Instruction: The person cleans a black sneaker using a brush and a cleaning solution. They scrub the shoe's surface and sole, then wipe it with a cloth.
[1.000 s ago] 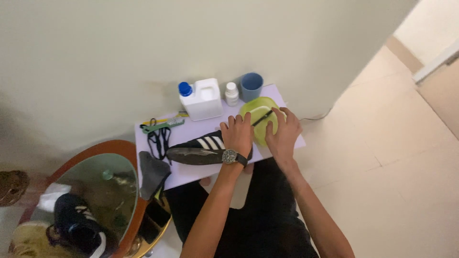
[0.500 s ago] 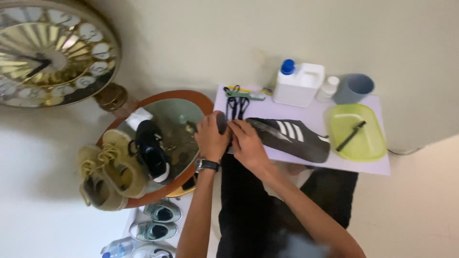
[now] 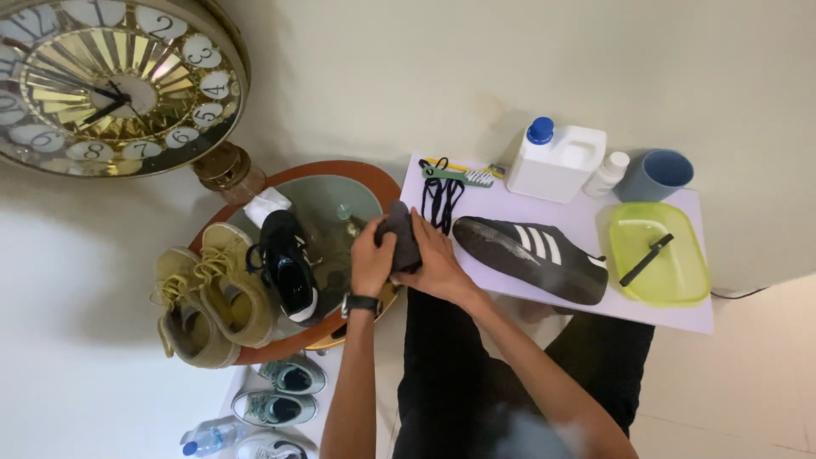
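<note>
Both hands, left hand [image 3: 372, 265] and right hand [image 3: 438, 268], are gripping a dark grey cloth [image 3: 401, 240], soft and matt. The black shoe [image 3: 531, 257] is showing matt, suede-like uppers with 3 smooth white stripes. The white jug [image 3: 557, 163] and green tray [image 3: 659, 255] are reading as plastic, the tray translucent and glossy. The round table [image 3: 340, 221] is showing reflective glass in a wood-coloured rim. The clock [image 3: 115, 81] rim is gleaming like gilt metal.

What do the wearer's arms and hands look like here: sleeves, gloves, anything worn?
Both forearms are bare, with no sleeves in view and no gloves. The left hand has a dark wristwatch with a black strap at the wrist. The right hand shows no watch or band. Rings cannot be made out on either hand. Below the arms, dark black trousers are visible.
</note>
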